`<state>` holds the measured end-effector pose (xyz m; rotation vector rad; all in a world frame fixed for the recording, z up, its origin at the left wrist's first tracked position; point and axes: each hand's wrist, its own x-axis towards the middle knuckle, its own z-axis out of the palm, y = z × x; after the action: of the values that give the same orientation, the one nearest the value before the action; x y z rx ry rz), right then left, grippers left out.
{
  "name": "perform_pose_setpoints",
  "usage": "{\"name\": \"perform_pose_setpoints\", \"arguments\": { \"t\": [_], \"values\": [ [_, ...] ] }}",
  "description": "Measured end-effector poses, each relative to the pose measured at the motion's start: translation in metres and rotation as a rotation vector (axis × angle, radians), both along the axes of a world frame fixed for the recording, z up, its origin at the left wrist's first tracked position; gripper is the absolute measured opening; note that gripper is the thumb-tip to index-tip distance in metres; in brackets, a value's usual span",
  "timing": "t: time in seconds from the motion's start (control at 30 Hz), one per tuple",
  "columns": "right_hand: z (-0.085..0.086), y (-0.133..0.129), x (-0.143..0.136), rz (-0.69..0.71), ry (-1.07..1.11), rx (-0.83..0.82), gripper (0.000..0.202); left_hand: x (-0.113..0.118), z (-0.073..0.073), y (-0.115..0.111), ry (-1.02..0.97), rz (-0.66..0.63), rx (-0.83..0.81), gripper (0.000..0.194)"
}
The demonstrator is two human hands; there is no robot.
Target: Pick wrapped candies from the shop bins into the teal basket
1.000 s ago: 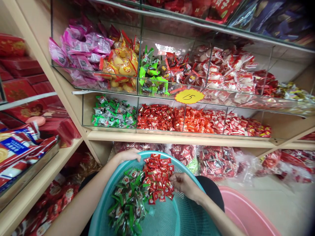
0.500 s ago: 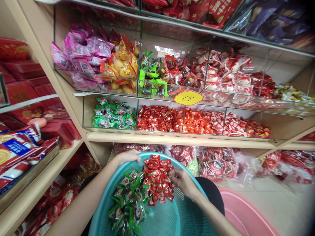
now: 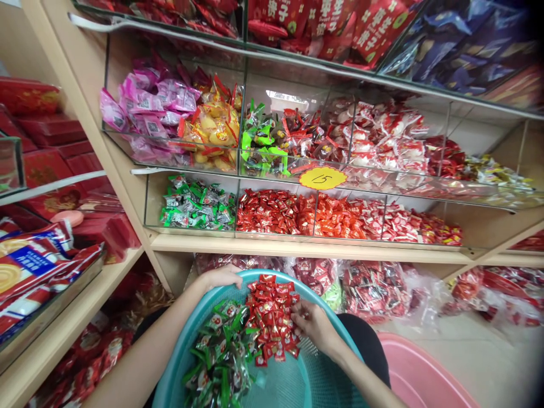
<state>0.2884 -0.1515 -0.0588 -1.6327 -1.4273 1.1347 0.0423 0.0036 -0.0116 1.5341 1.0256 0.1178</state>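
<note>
A teal plastic basket [image 3: 306, 382] with mesh sides sits between my legs. My left hand [image 3: 219, 279] grips its rim at the far left, fingers hooked over the edge. Inside lie two heaps of wrapped candies: green-and-dark ones [image 3: 223, 345] on the left and small red ones [image 3: 272, 317] at the far middle. At the right side of the red heap, my right hand [image 3: 314, 326] touches the candies with curled fingers. Whether a candy is inside those fingers is hidden.
Ahead, a wooden shelf [image 3: 306, 247] carries clear bins with sorted candies [image 3: 267, 211] and a yellow price tag [image 3: 323, 178] reading 15. Bagged candies [image 3: 374, 286] lie on the floor beneath. A pink tub [image 3: 419, 368] stands at right, packaged biscuits [image 3: 36, 263] at left.
The camera view has tilted up slightly, so the shelves appear lower. Both hands stay in nearly the same places on the basket and at the red candies.
</note>
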Motion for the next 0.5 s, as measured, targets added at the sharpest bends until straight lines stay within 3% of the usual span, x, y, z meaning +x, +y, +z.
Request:
{"name": "perform_pose_setpoints", "arguments": {
  "t": [0.1,0.2,0.33,0.43,0.5],
  "values": [
    [0.002,-0.003,0.004,-0.002,-0.031,0.012,0.019,0.000,0.002,-0.001,0.007,0.005,-0.007,0.020],
    [0.026,0.000,0.009,-0.018,-0.167,0.064,0.020,0.001,0.003,-0.002,0.018,0.005,-0.015,0.023],
    [0.096,0.025,0.009,0.009,-0.419,0.272,0.021,0.002,0.004,-0.001,0.034,0.000,0.010,0.026],
    [0.150,0.061,0.001,0.067,-0.572,0.474,0.021,0.002,0.002,0.000,0.031,-0.002,0.026,0.027],
    [0.175,0.091,-0.005,0.100,-0.762,0.585,0.019,0.001,-0.001,0.002,0.038,0.001,0.030,0.029]
  ]
}}
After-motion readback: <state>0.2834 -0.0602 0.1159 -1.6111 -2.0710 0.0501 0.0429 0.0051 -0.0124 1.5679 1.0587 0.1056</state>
